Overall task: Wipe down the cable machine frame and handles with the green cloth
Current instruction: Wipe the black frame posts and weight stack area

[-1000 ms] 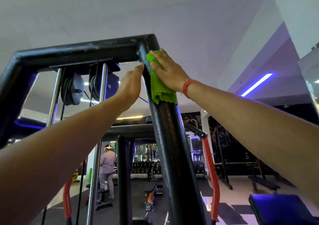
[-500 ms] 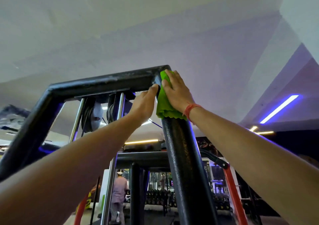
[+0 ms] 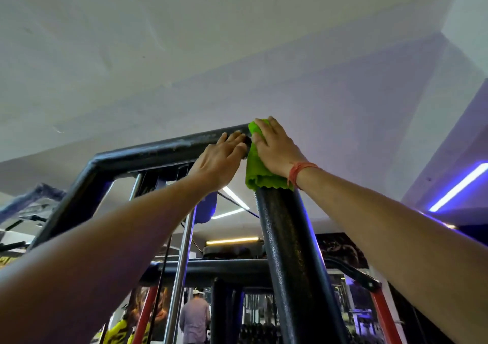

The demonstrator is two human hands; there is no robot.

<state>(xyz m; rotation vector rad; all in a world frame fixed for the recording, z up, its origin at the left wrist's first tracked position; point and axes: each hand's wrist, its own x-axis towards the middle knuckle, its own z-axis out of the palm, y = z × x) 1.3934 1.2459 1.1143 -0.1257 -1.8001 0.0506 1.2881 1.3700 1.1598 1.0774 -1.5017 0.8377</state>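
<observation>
A: Green cloth (image 3: 257, 169) — where does it sit?

B: Wrapped over the very top of the black upright post (image 3: 287, 238), right at the corner where the post meets the top crossbar (image 3: 158, 152). Nearest the camera, two bare forearms reach up to that corner. The right hand (image 3: 276, 147) lies flat on the cloth, fingers straight, pressing it against the post; a red thread circles that wrist. The left hand (image 3: 220, 162) rests just left of the post on the crossbar, fingers straight and loosely spread, holding nothing.

A: What could go wrong here?

B: My guess is the cloth. It is only pressed, not gripped, and its lower edge hangs free below the palm. If the pressure eases during a stroke along the crossbar, it could slide off and drop. Reaching this high, the person may also miss the far side of the post.

A: Anything different from half a second ago?

B: The cloth sits a touch higher on the corner, and the left hand has moved up from the inner angle onto the crossbar itself. The view has tilted upward too.

A: And beyond the post?

B: A chrome guide rod (image 3: 182, 264), then red bars, dumbbell racks and another person (image 3: 194, 317) far behind.
</observation>
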